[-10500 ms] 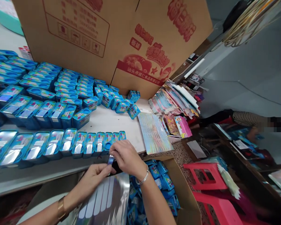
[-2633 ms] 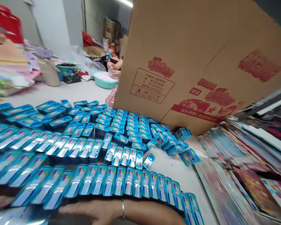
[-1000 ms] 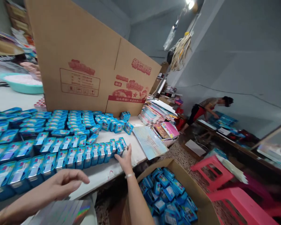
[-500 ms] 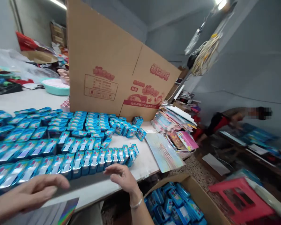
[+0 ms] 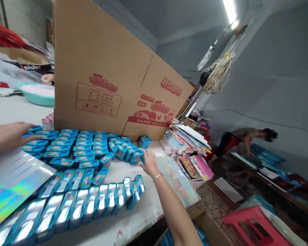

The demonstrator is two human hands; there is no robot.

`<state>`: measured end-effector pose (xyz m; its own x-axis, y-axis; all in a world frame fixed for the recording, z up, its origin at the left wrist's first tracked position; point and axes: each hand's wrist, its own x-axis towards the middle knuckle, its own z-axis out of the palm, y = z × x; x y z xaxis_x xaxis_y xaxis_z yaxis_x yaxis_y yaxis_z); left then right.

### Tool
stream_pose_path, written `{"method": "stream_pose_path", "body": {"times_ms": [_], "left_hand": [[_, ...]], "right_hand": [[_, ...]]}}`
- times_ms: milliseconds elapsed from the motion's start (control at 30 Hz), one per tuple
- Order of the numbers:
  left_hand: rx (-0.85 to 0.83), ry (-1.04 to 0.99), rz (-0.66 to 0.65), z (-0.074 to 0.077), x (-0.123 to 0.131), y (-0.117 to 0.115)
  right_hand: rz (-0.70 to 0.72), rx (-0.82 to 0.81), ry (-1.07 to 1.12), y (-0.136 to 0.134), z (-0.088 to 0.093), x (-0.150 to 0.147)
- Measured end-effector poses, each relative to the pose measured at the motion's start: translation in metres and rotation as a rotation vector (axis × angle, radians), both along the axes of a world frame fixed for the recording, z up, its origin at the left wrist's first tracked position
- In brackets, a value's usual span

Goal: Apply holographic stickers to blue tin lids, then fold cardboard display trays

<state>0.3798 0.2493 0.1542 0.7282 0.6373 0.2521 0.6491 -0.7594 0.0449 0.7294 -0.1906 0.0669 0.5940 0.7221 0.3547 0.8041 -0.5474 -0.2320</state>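
My left hand (image 5: 11,137) is at the left edge, above the rows of blue packs, index finger and thumb pointing right. A shiny rainbow-silver sheet (image 5: 17,182) slants below it, seemingly gripped by the lower fingers, which are hidden. At the end of the loose back group, my right hand (image 5: 149,163) curls over a small blue plastic pack, which it mostly covers. Beside its fingertips lies another blue pack (image 5: 136,156). In front, a leaning row of blue packs with shiny faces (image 5: 77,208) runs along the table (image 5: 113,227).
A large cardboard carton (image 5: 113,51) stands behind the packs. Stacked printed cards (image 5: 186,138) and a pale printed sheet (image 5: 178,181) lie right. Below the edge is an open box (image 5: 210,229) of blue packs; a red stool (image 5: 256,225) and a bending person (image 5: 243,136) are farther right.
My left hand has risen and moved left, with the shiny sheet moving along beneath it. My right hand has reached from the front row to the loose packs at the back.
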Motion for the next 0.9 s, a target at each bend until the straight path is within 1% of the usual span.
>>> {"method": "stream_pose_path", "body": {"times_ms": [33,100,167,233,300,333,400,433,500,567,633,700,800,900], "left_hand": [[0.027,0.041,-0.055,-0.009,0.018,-0.006],[0.049,0.089,-0.198,-0.018,0.066,-0.032],[-0.014,0.120,-0.342,-0.021,0.128,-0.065],[-0.047,0.133,-0.422,-0.023,0.194,-0.095],[-0.081,0.150,-0.429,-0.031,0.252,-0.113],[-0.091,0.159,-0.410,-0.036,0.275,-0.119],[-0.097,0.163,-0.377,-0.047,0.309,-0.127],[-0.093,0.155,-0.381,-0.051,0.320,-0.130],[-0.082,0.131,-0.447,-0.059,0.334,-0.139],[-0.090,0.124,-0.547,-0.064,0.342,-0.153],[-0.124,0.165,-0.613,-0.068,0.349,-0.170],[-0.168,0.242,-0.623,-0.073,0.357,-0.187],[-0.190,0.333,-0.593,-0.083,0.367,-0.206],[-0.154,0.350,-0.555,-0.093,0.371,-0.216]], "right_hand": [[-0.007,-0.028,-0.027,0.004,-0.008,0.011],[-0.013,-0.106,-0.096,0.014,-0.021,0.031],[0.004,-0.202,-0.179,0.025,-0.030,0.050],[0.045,-0.280,-0.241,0.036,-0.034,0.067],[0.100,-0.310,-0.249,0.045,-0.034,0.083],[0.132,-0.320,-0.236,0.049,-0.033,0.090],[0.209,-0.338,-0.174,0.056,-0.031,0.101],[0.248,-0.346,-0.127,0.058,-0.031,0.105],[0.307,-0.352,-0.026,0.062,-0.031,0.111],[0.323,-0.343,0.036,0.065,-0.033,0.114],[0.312,-0.348,0.052,0.068,-0.035,0.115],[0.296,-0.363,0.063,0.070,-0.035,0.116],[0.273,-0.383,0.114,0.064,-0.033,0.122],[0.159,-0.371,0.201,0.051,-0.034,0.132]]}}
